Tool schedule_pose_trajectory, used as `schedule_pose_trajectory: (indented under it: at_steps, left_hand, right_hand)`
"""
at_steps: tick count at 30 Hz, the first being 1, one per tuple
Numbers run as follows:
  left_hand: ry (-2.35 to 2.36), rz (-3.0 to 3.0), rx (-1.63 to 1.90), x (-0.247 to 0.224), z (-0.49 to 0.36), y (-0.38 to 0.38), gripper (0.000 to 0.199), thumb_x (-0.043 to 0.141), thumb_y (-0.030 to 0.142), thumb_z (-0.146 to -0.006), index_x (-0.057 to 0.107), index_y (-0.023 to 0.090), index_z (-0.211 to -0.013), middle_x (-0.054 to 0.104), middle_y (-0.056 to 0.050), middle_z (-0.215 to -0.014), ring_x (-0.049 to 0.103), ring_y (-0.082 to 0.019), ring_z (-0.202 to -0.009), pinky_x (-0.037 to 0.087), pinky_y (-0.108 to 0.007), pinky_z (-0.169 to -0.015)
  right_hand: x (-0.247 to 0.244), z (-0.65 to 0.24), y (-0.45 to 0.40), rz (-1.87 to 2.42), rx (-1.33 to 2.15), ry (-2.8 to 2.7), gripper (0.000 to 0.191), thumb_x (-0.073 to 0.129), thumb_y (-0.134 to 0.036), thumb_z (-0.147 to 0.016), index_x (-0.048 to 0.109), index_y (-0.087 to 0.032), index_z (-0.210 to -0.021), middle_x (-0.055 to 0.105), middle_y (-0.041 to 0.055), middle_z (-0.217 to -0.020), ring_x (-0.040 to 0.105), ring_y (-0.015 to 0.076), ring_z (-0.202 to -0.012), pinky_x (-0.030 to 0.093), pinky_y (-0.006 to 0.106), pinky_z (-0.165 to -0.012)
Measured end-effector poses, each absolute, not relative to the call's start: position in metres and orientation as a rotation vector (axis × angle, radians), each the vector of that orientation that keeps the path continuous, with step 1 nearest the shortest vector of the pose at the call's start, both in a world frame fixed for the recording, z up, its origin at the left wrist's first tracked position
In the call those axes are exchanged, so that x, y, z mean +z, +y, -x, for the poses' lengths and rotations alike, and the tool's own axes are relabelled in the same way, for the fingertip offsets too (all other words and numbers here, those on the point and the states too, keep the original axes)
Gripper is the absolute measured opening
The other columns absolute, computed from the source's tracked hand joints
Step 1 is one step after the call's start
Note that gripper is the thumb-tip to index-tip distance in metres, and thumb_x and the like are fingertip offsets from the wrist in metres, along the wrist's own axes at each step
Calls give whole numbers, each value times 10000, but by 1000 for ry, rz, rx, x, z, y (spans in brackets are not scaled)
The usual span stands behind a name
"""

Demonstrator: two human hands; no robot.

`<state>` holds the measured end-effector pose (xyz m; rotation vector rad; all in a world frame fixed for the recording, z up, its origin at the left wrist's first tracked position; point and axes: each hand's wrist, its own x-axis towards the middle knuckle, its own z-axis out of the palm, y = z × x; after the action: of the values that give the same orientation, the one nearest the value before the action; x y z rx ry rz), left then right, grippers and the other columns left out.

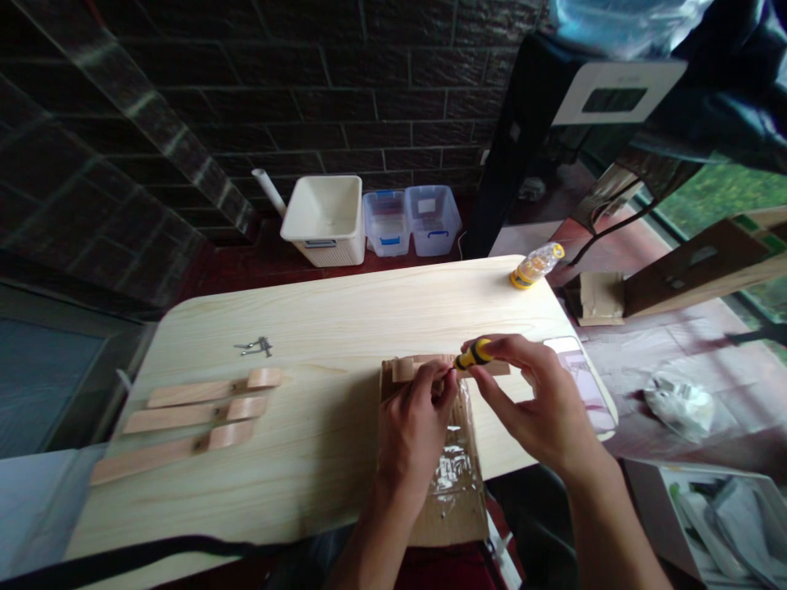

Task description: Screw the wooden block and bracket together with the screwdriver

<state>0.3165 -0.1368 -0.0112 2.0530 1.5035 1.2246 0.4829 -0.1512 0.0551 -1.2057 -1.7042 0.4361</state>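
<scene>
My right hand (534, 393) grips a small yellow-and-black screwdriver (475, 355) between thumb and fingers, with its tip pointing left and down. At that tip, my left hand (415, 422) is closed in a pinch; whatever it holds is too small and covered to make out. Beneath both hands lies a wooden piece with a raised block (403, 370) at its left end, its middle hidden by my fingers. It rests on a taped cardboard box (458, 508) at the table's front edge.
Three similar wooden pieces (178, 420) lie on the left of the table (344, 315), with several screws (257, 347) behind them. A plastic bottle (536, 266) stands at the far right corner, and a phone (578, 381) lies near the right edge. Bins (332, 251) sit beyond the table.
</scene>
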Motion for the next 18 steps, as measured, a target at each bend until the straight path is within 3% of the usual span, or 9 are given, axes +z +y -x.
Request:
schedule_pose_trajectory:
  at_steps: [4,9,18]
  left_hand:
    - [1507,-2053,1213,-10,-316,-137,93,748,258,-998,748,250,-1091,860,6,-905,800,-154,-659,617,-237,-631]
    - [1507,-2057,1190,-8,-316,-136,91,738,255,-1005,749,245,-1095,857,6,-880,796,-151,-642,612,-233,-624]
    - [1521,-2056,1211,-11,-317,-136,75,737,246,-1004,739,255,-1078,853,18,-877,792,-150,-635,593,-239,-599]
  right_hand:
    - [57,-483,-150,1207,377,-1738,354,705,-127,-980,624,-286,-1287,797,48,-1152,800,207,-1064,688,339,-883]
    - [58,-482,-153,1215,485,-1710,362,687,-116,-982,606,-272,-1298,785,83,-1272,783,228,-1181,673,388,-987]
    - [56,-483,-153,1268,428,-1718,271,723,-161,-981,648,-258,-1224,809,71,-1148,811,221,-1046,698,351,-889]
